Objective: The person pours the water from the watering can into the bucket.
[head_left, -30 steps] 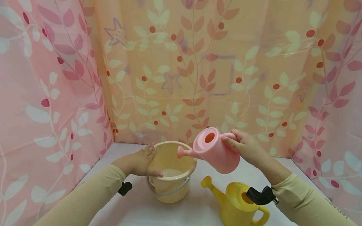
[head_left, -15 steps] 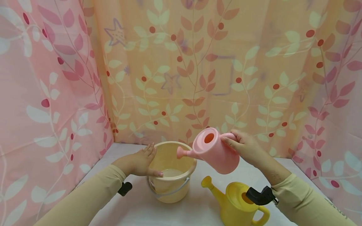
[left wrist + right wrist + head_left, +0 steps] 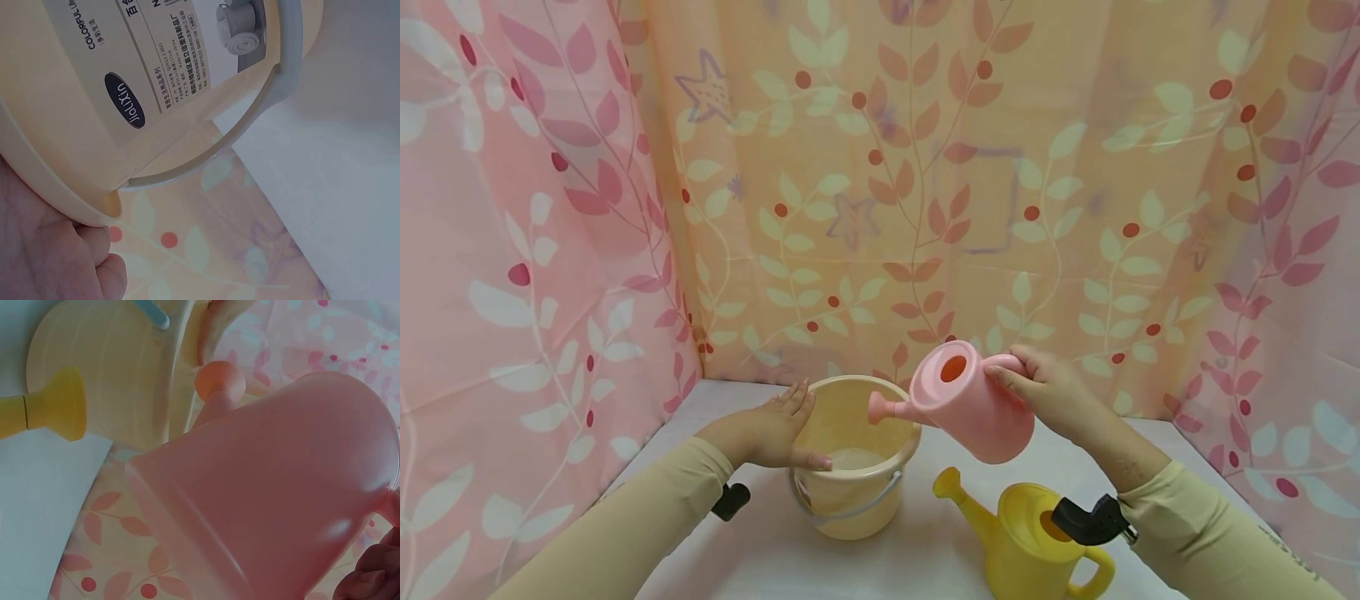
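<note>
A pink watering can (image 3: pixel 988 417) hangs tilted in the air, its handle gripped by my right hand (image 3: pixel 1048 385). Its round spout head lies over the opening of a cream bucket (image 3: pixel 859 508); no stream of water can be made out. My left hand (image 3: pixel 766 429) rests on the bucket's left rim, fingers extended along it and thumb on the near side. In the left wrist view, the palm (image 3: pixel 37 256) is against the rim, below a printed label (image 3: pixel 156 69). The right wrist view shows the pink can's body (image 3: pixel 281 481) large, with fingers (image 3: pixel 369 575) at its handle.
A yellow watering can (image 3: pixel 1033 550) stands on the white table (image 3: pixel 715 550) in front of the pink one, its spout pointing left toward the bucket. The bucket's grey handle (image 3: pixel 857 510) hangs down in front. Leaf-patterned curtains (image 3: pixel 880 208) enclose the back and sides.
Almost nothing differs. The pink watering can has dipped very slightly in the head view; both hands keep their places.
</note>
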Demonstrator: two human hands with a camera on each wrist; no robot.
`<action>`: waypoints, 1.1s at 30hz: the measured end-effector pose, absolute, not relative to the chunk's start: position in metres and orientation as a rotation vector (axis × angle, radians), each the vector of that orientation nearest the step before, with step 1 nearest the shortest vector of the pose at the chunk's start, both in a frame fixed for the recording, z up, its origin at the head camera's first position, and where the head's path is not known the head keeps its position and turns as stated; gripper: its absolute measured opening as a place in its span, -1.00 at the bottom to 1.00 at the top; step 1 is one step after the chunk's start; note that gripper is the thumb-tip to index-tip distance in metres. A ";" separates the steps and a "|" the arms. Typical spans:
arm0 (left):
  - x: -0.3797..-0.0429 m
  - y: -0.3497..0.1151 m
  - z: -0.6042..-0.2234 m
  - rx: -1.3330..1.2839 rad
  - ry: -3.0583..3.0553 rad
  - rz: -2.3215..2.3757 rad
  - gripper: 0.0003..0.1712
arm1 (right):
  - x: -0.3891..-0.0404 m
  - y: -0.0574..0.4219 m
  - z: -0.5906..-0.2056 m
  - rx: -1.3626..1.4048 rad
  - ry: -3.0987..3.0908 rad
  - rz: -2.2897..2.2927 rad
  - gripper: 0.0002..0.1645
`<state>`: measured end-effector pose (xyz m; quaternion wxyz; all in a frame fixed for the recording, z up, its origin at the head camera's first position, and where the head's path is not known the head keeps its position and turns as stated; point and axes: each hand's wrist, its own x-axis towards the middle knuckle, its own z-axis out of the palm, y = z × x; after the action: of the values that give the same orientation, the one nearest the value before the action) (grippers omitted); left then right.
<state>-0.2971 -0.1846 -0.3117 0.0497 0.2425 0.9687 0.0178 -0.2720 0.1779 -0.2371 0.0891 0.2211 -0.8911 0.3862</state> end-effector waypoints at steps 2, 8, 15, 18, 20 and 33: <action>-0.298 -0.185 -0.312 0.738 2.952 0.049 0.35 | -0.272 0.178 -0.237 0.665 -2.649 1.147 -0.66; -0.297 -0.185 -0.312 0.733 2.949 0.048 0.35 | -0.276 0.179 -0.238 0.679 -2.641 1.154 -0.65; -0.296 -0.184 -0.310 0.733 2.947 0.056 0.33 | -0.277 0.179 -0.238 0.657 -2.649 1.125 -0.62; -0.295 -0.184 -0.310 0.732 2.941 0.058 0.34 | -0.277 0.179 -0.239 0.656 -2.651 1.116 -0.61; -0.295 -0.184 -0.310 0.744 2.935 0.077 0.35 | -0.277 0.179 -0.239 0.663 -2.645 1.128 -0.63; -0.295 -0.183 -0.309 0.739 2.932 0.060 0.32 | -0.277 0.179 -0.237 0.699 -2.624 1.141 -0.66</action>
<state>-0.2951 -0.1835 -0.3091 0.0585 0.2439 0.9678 0.0200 -0.2768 0.1789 -0.2374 0.0978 0.2362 -0.8866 0.3855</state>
